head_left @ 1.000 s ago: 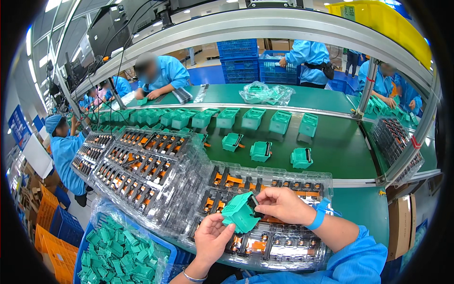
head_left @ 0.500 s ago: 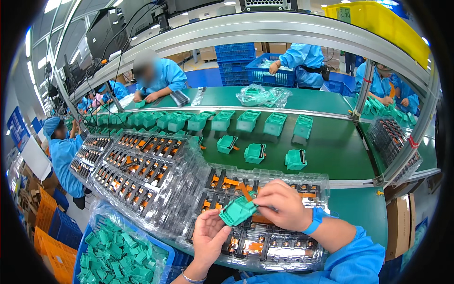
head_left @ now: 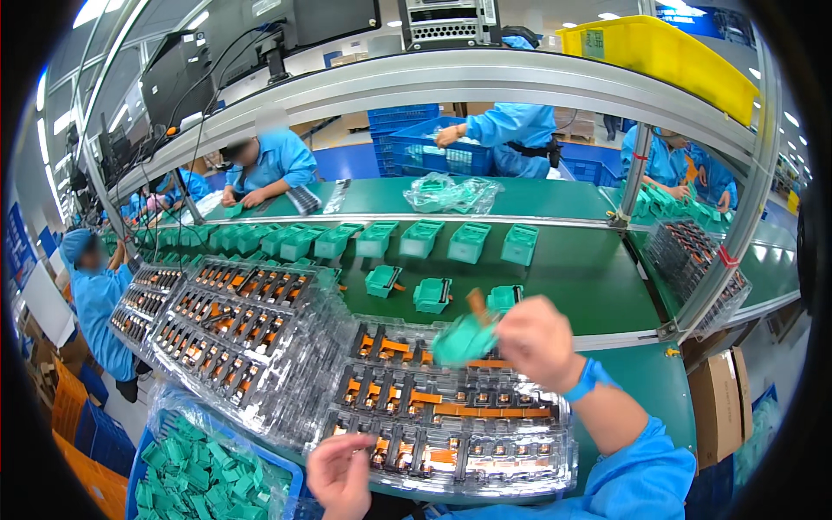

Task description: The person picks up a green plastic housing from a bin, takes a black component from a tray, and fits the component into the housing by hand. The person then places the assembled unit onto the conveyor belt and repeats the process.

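My right hand (head_left: 539, 340) pinches a green plastic housing (head_left: 466, 341) by its right side, above the clear tray. Both are smeared by motion, and an orange ribbon strip (head_left: 477, 305) sticks up from the housing. Down at the tray's near left corner, my left hand (head_left: 341, 477) holds nothing, its thumb and fingers apart. The clear plastic tray (head_left: 568, 472) beneath carries rows of small black parts with orange ribbons; some of its pockets hold no orange piece. Beyond it, several green housings (head_left: 431, 295) with black bars fitted stand in a row on the green belt.
More trays (head_left: 234, 329) are stacked at left. A blue bin (head_left: 293, 485) of loose green housings stands at lower left. Another row of housings (head_left: 422, 238) lies farther across the belt. A metal frame (head_left: 407, 82) spans overhead, bearing a yellow bin (head_left: 663, 65). Co-workers sit opposite.
My right hand has carried the green housing up and away from my left hand, toward the belt. My left hand has let go and dropped back toward me. The whole view has shifted slightly.
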`<state>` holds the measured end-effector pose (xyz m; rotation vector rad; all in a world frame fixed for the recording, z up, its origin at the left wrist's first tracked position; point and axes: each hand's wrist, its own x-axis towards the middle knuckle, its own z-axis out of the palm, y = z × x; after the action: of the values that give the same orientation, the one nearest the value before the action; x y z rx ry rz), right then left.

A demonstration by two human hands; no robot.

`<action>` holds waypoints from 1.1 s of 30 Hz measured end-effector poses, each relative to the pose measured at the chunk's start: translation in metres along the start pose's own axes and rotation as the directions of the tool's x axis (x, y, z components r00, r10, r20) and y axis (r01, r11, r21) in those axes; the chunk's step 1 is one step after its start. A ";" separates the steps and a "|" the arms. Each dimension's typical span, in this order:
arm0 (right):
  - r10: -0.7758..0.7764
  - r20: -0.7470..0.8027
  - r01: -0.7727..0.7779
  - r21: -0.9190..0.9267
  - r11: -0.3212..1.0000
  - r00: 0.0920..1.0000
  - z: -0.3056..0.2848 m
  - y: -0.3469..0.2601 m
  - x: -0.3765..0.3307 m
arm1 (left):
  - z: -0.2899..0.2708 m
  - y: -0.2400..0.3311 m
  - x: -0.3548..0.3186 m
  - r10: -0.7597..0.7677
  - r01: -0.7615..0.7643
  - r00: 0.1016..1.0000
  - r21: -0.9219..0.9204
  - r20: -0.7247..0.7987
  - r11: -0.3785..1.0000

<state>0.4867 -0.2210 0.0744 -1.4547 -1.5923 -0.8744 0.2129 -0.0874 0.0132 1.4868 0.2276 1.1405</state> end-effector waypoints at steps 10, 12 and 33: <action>0.988 -0.095 -0.943 0.300 0.148 0.125 -0.037 0.159 -0.118 | -0.168 0.082 -0.044 -0.025 0.427 0.896 0.843 -0.444 0.327; 0.998 0.011 -0.947 0.313 -0.068 -0.069 -0.035 0.167 -0.131 | -0.221 0.092 -0.069 -0.049 0.257 0.963 0.954 -0.267 -0.154; 0.851 0.285 -0.880 0.324 0.347 0.441 -0.036 0.076 -0.054 | -0.358 0.113 -0.136 -0.295 0.588 0.658 0.717 -0.693 -0.373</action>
<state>0.5674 -0.2694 0.0407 -1.6769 -0.6944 0.1904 -0.1704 0.0181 -0.0208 2.0987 2.2077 0.0845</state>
